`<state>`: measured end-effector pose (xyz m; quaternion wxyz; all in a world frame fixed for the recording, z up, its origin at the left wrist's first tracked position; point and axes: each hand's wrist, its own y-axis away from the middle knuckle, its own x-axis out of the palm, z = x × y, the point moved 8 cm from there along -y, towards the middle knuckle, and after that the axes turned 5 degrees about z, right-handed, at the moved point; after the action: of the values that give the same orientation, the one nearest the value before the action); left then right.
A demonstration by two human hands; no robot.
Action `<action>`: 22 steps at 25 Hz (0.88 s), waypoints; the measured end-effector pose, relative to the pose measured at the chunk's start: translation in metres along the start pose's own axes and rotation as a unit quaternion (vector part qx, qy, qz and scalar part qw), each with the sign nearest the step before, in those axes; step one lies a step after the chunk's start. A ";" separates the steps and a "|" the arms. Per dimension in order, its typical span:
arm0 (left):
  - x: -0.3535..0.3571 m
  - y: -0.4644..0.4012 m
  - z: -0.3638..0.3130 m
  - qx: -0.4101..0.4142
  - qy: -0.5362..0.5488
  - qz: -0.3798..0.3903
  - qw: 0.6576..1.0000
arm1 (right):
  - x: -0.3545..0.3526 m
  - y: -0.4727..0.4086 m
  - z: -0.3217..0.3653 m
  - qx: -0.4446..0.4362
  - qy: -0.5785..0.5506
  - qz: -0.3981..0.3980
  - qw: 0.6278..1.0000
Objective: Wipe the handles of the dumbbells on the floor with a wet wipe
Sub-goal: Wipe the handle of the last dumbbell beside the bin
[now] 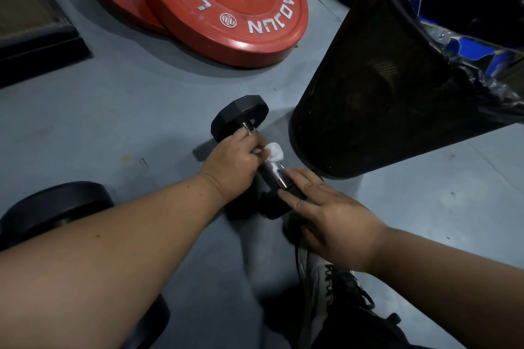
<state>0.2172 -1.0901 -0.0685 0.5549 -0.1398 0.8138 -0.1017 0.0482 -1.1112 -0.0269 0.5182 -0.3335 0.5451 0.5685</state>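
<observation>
Right now the dumbbell point(255, 156) lies on the grey floor point(141, 122), just beside the base of a black mesh bin point(377, 88), its far head point(239, 116) pointing away and its near head point(276, 202) partly covered; the chrome handle point(273, 171) shows between the two hands. The left hand point(232, 163) is curled round the far part of the handle with a white wet wipe point(273, 150) bunched under its fingers, so it is grasping wipe and bar together; the right hand point(326, 212) lies flat, fingers straight, resting on the near head, seemingly to steady it, gripping nothing.

The risks, as I judge them: the dumbbell could roll or skid on the smooth floor if the flat hand eases off while the wipe is dragged along; the wipe is wadded small and may slip out of the fist or miss the underside of the bar; the bin stands so close that a nudge could tip it.

Hidden or unclear: the underside of the handle and how much of the bar the wipe touches; a second dumbbell point(56, 207) at lower left is cut off by the forearm, its handle unseen; red weight plates point(224, 8) lie beyond; a shoe point(326, 278) shows beneath the right wrist.
</observation>
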 end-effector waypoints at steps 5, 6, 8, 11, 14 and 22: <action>0.019 0.001 -0.004 -0.048 0.064 0.044 0.996 | 0.002 -0.001 0.001 0.021 -0.009 -0.010 1.000; 0.017 0.000 -0.016 -0.003 0.069 0.034 0.997 | 0.002 -0.002 0.002 0.021 -0.007 -0.010 1.000; 0.017 0.002 -0.042 0.084 0.078 0.037 0.993 | 0.003 -0.001 0.002 0.023 -0.009 -0.010 1.000; 0.013 0.004 -0.054 0.112 0.080 0.055 0.989 | 0.005 -0.001 0.000 0.029 -0.021 -0.012 0.999; 0.008 0.002 -0.047 0.100 0.050 0.033 0.993 | 0.006 -0.002 0.001 0.036 -0.034 -0.021 0.999; -0.003 -0.011 -0.005 -0.042 0.052 0.010 0.998 | 0.005 -0.001 0.004 0.046 -0.033 -0.019 0.998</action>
<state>0.2148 -1.0998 -0.0608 0.5065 -0.1494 0.8464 -0.0691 0.0492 -1.1059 -0.0313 0.5610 -0.3008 0.5469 0.5438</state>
